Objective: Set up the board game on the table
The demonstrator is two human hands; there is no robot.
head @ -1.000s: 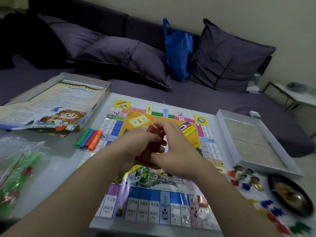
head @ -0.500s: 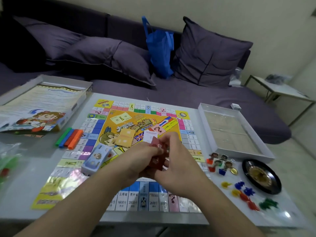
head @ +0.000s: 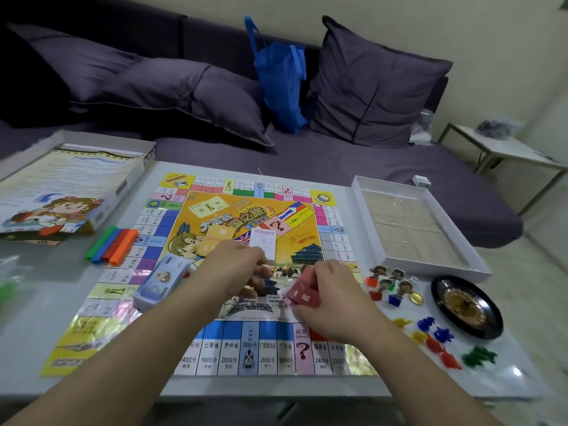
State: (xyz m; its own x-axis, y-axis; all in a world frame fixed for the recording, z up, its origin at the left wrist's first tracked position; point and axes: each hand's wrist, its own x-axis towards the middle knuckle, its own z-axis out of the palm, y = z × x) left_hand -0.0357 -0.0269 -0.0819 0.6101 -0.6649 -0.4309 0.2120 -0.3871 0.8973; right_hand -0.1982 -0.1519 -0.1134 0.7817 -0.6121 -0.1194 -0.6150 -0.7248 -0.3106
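Your right hand (head: pixel 330 298) gripped a stack of red cards (head: pixel 302 295), fingers curled round it, just above the lower middle of the game board (head: pixel 215 348). Your left hand (head: pixel 236 265) hovered beside it over the board's centre with its fingers curled downward; I could not tell whether it held anything, as the fingertips were blurred against the board's picture.

The board lay flat on the white table (head: pixel 37 318). On it sat a blue card deck (head: pixel 161 279) near your left wrist, a yellow card stack (head: pixel 218 238) further up, and a white slip (head: pixel 262 245) just beyond your left hand.

Left of the board lay a bundle of coloured sticks (head: pixel 112 245), and behind them the box lid (head: pixel 101 142) with the rule sheet (head: pixel 61 192) resting in it. To the right stood the open box tray (head: pixel 479 265), with standing player figures (head: pixel 388 282), a gold coin (head: pixel 416 298) and a black roulette wheel (head: pixel 465 305) in front of it. Small plastic tokens (head: pixel 436 339) in yellow, blue, red and green lay scattered near the table's right edge. A blue bag (head: pixel 281 75) leaned on the sofa (head: pixel 353 167) behind.
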